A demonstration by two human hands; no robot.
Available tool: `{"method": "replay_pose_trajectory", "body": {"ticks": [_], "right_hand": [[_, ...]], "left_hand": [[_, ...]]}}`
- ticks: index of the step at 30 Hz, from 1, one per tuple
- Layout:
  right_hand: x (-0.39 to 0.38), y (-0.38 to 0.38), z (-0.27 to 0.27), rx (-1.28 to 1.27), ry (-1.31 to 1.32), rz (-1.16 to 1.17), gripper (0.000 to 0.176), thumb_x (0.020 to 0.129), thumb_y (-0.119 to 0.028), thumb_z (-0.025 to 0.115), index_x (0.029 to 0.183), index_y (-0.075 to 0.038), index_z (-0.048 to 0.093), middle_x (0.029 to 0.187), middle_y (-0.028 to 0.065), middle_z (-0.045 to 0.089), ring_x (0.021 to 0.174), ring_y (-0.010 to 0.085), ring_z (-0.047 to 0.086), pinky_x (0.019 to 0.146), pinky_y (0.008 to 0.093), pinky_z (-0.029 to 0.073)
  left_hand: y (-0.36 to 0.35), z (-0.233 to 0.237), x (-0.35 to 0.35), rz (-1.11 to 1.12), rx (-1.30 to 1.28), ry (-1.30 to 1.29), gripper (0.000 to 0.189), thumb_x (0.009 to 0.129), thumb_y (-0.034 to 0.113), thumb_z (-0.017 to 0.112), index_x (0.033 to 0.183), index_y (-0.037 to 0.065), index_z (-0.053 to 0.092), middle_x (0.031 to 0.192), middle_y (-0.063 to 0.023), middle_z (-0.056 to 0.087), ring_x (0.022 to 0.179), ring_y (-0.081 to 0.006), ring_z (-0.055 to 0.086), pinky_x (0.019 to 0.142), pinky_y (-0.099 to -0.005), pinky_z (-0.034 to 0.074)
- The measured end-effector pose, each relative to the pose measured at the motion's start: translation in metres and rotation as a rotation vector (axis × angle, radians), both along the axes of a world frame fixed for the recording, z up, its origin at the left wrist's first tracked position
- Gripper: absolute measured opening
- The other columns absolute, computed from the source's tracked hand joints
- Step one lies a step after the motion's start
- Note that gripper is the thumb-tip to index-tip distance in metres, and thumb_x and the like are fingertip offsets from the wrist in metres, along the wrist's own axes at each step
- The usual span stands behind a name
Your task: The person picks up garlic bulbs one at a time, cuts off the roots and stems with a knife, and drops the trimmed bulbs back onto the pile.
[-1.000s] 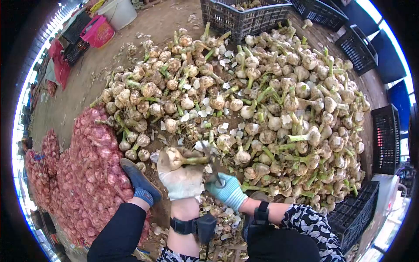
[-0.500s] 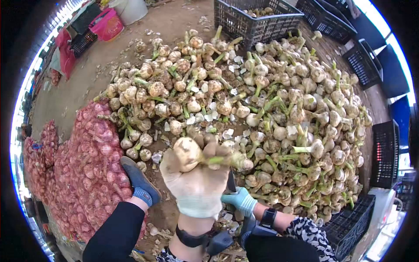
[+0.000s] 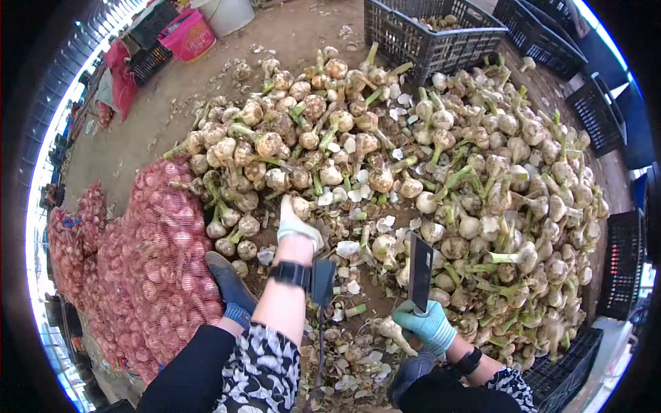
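Left hand at a garlic bulb, right hand gripping a knife.
The white-gloved left hand (image 3: 297,227) reaches to a garlic bulb (image 3: 301,207) at the near edge of the far-left heap (image 3: 275,131); its fingers are mostly hidden, so I cannot tell whether they close on it. The blue-gloved right hand (image 3: 428,326) curls tightly around the handle of the knife (image 3: 420,272), blade pointing far, near the right heap (image 3: 509,186). Filled red mesh sacks (image 3: 158,255) stand on the left, beside a shoe (image 3: 231,281).
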State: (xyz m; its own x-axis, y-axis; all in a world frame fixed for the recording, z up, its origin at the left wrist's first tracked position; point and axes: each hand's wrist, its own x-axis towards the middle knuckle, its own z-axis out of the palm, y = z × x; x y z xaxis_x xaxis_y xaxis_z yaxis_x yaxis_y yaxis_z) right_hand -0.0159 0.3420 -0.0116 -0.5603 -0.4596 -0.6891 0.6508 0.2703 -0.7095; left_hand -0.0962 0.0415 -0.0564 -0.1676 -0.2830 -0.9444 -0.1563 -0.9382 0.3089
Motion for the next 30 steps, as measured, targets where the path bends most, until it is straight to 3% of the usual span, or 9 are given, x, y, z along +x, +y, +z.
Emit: {"method": "replay_pose_trajectory", "body": {"ticks": [2,4,13,16,18,20,26,28,30], "right_hand": [[-0.009,-0.001,-0.001,-0.001,-0.019,-0.024,0.020,0.078,-0.020,0.070,0.087,-0.003,0.066,0.062,0.0033,0.061,0.050,0.0092,0.056,0.048,0.0239,0.045],[-0.013,0.001,-0.003,0.069,-0.010,0.002,0.020,0.079,-0.020,0.069,0.090,-0.004,0.066,0.064,0.0040,0.062,0.052,0.0088,0.056,0.049,0.0245,0.046],[-0.056,-0.006,0.006,0.157,0.420,0.170,0.017,0.075,-0.014,0.070,0.087,-0.003,0.065,0.064,0.0004,0.061,0.061,0.0056,0.054,0.055,0.0260,0.046],[-0.060,-0.019,0.025,0.238,1.019,0.477,0.019,0.068,-0.022,0.069,0.077,-0.008,0.059,0.064,0.0076,0.057,0.060,0.0250,0.058,0.055,0.0354,0.046],[-0.062,-0.023,0.042,0.273,1.040,0.649,0.023,0.066,-0.027,0.067,0.074,-0.010,0.055,0.068,0.0092,0.058,0.069,0.0306,0.058,0.064,0.0405,0.047],[-0.056,-0.022,0.047,0.241,1.113,0.618,0.016,0.063,-0.018,0.065,0.070,-0.009,0.055,0.065,0.0104,0.055,0.063,0.0314,0.058,0.055,0.0393,0.046],[-0.037,-0.020,0.056,0.380,1.054,0.766,0.013,0.065,-0.018,0.062,0.074,-0.010,0.057,0.067,0.0084,0.058,0.068,0.0300,0.060,0.062,0.0407,0.047],[-0.035,-0.020,0.060,0.390,1.042,0.788,0.014,0.065,-0.018,0.062,0.075,-0.009,0.058,0.067,0.0091,0.058,0.068,0.0305,0.060,0.062,0.0407,0.047],[-0.035,-0.020,0.063,0.396,0.968,0.839,0.014,0.065,-0.018,0.062,0.075,-0.009,0.057,0.068,0.0098,0.059,0.068,0.0310,0.060,0.061,0.0408,0.048]], "left_hand": [[-0.041,-0.093,-0.024,-0.135,-0.006,0.014,0.063,0.071,0.066,0.054,0.109,0.016,0.049,0.125,-0.0089,0.044,0.106,-0.0271,0.044,0.087,-0.0440,0.038],[-0.028,-0.083,-0.035,-0.101,-0.195,0.071,0.067,0.071,0.063,0.055,0.116,0.014,0.048,0.133,-0.0083,0.041,0.114,-0.0255,0.038,0.099,-0.0376,0.028],[0.048,0.046,0.064,-0.610,-0.558,0.512,0.074,0.061,0.013,0.079,0.121,-0.003,0.039,0.103,-0.0128,0.055,0.091,-0.0221,0.058,0.082,-0.0305,0.051],[0.065,0.034,0.090,-0.914,-0.662,0.669,0.075,0.064,0.005,0.076,0.126,-0.005,0.035,0.113,-0.0151,0.054,0.097,-0.0229,0.059,0.083,-0.0318,0.050],[0.083,0.038,0.103,-0.460,-0.099,0.797,0.057,0.075,0.011,0.069,0.123,-0.004,0.043,0.108,-0.0117,0.058,0.093,-0.0175,0.059,0.083,-0.0289,0.049],[0.087,0.025,0.111,-0.884,-0.527,0.504,0.060,0.076,0.012,0.068,0.126,-0.004,0.040,0.108,-0.0123,0.058,0.094,-0.0168,0.059,0.083,-0.0290,0.049],[0.096,0.026,0.132,-1.089,-0.774,0.482,0.066,0.074,0.012,0.070,0.128,-0.005,0.037,0.103,-0.0118,0.059,0.092,-0.0158,0.059,0.081,-0.0289,0.050],[0.106,0.057,0.135,-0.798,-0.495,0.544,0.065,0.073,0.016,0.072,0.125,-0.006,0.040,0.102,-0.0122,0.060,0.093,-0.0164,0.059,0.082,-0.0298,0.049],[0.105,0.055,0.146,-1.034,-0.969,0.638,0.064,0.070,0.022,0.073,0.120,-0.007,0.045,0.101,-0.0158,0.060,0.092,-0.0222,0.060,0.081,-0.0330,0.048]]}}
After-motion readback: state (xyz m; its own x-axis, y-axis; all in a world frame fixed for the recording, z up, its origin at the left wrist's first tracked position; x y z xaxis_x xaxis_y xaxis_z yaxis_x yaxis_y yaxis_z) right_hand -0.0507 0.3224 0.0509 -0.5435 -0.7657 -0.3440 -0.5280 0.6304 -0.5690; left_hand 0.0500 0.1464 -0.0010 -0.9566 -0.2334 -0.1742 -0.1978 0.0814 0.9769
